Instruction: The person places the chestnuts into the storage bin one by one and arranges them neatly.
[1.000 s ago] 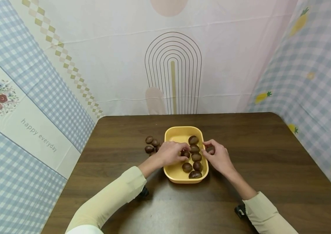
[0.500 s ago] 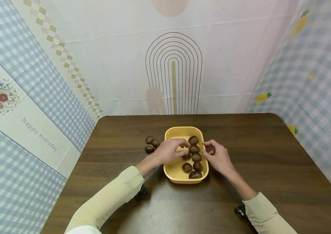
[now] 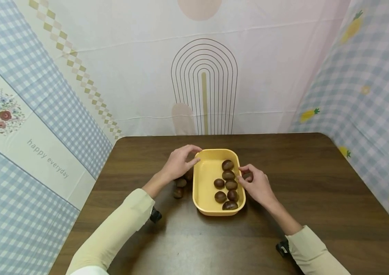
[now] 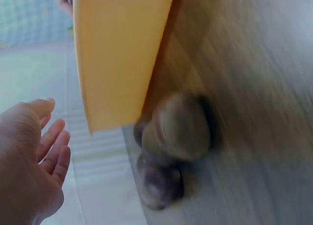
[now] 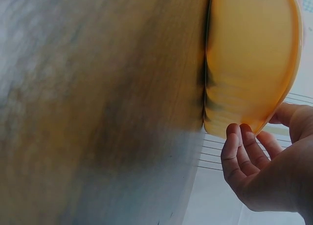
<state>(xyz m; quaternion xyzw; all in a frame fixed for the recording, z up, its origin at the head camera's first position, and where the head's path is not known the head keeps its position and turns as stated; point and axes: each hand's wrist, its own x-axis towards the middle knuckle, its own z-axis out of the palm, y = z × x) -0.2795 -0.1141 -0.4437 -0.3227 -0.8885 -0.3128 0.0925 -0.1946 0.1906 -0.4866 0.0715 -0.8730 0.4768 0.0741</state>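
A yellow plastic container (image 3: 204,193) stands on the table, with several brown chestnuts (image 3: 230,185) inside, mostly along its right side. My right hand (image 3: 257,186) grips the container's right rim, thumb at the edge and fingers against the outer wall (image 5: 244,83). Over the left rim, near the far left corner, hovers my left hand (image 3: 178,163); its fingers are loosely bent and nothing is in them in the left wrist view. Several more chestnuts (image 3: 179,193) lie on the table under that hand and wrist, partly hidden; they look blurred in the left wrist view.
The brown wooden table (image 3: 301,164) has its far edge against a pale printed cloth (image 3: 266,76). Checked cloths hang at both sides. A dark wrist device (image 3: 155,215) sits under the left cuff, and another (image 3: 282,248) by the right one.
My left hand let go of a chestnut inside the container, then lifted out and moved left and away, over the rim toward the loose chestnuts. My right hand stayed on the rim.
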